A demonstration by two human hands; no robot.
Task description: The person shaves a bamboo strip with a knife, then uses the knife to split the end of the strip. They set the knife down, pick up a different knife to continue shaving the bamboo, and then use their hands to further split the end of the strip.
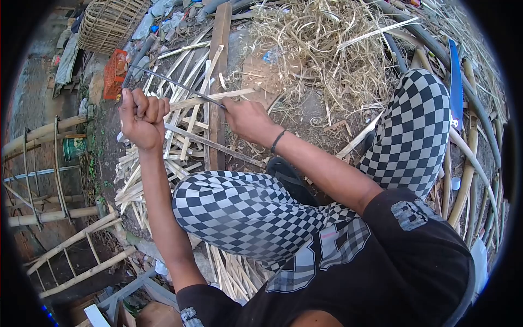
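Note:
My left hand point(143, 117) is raised at the left with its fingers curled in. A pale bamboo strip point(190, 102) runs from those curled fingers to the right, past the fingertips of my right hand point(245, 117). That hand is closed on the near end of a long, thin dark rod point(177, 83), which slants up and left, crossing the strip. Whether the rod has a cutting edge cannot be made out. Beneath both, a wooden plank point(219, 54) lies on the ground among split strips point(188, 133).
Curly shavings point(327, 49) are heaped at the top. An orange crate point(115, 73) and a wicker basket point(109, 24) lie upper left. A blue saw-like blade point(456, 82) is beyond my checkered knee point(417, 125). Bamboo ladder-like frames point(81, 245) are at the left.

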